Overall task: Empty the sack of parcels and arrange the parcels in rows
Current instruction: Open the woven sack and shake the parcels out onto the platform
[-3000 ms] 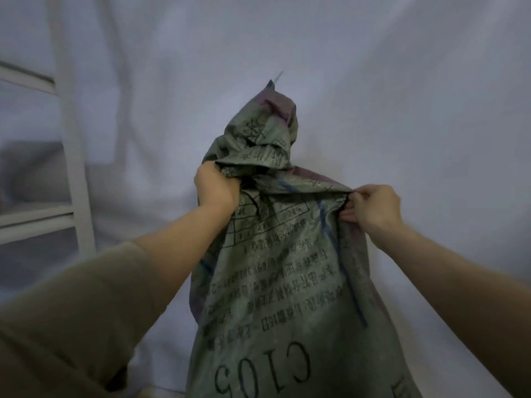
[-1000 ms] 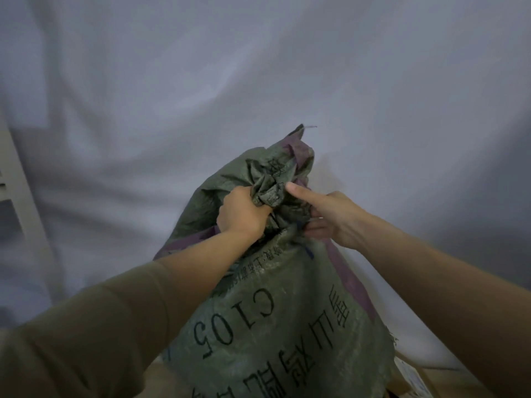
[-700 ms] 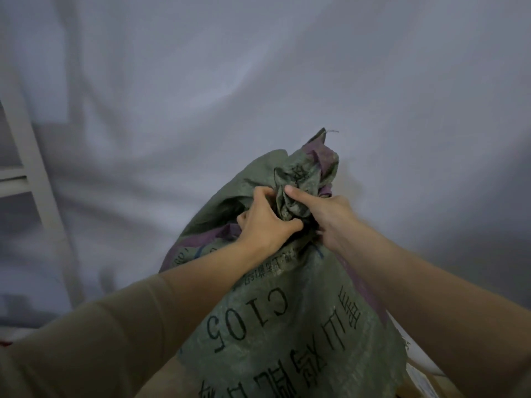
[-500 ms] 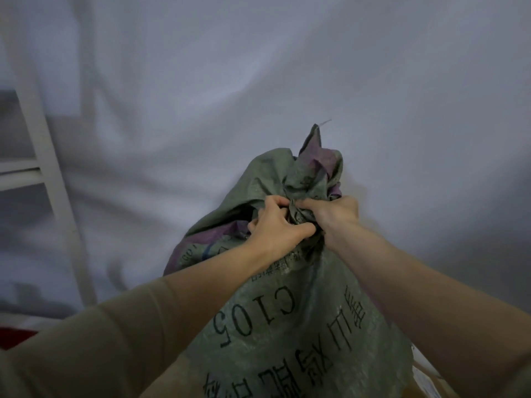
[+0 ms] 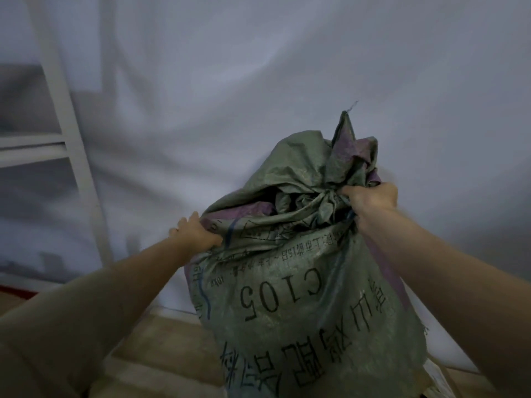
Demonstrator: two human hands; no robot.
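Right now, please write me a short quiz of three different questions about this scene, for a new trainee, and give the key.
1. True or false: both hands grip the sack.
2. Which hand holds the bunched, twisted neck of the sack? A) left hand B) right hand C) neither
3. Fill in: the large code printed on the sack, seen upside down, reads ____.

Key:
1. True. The left hand holds the sack's edge at its left side; the right hand holds the top.
2. B. The right hand's fingers are curled round the gathered cloth.
3. C105.
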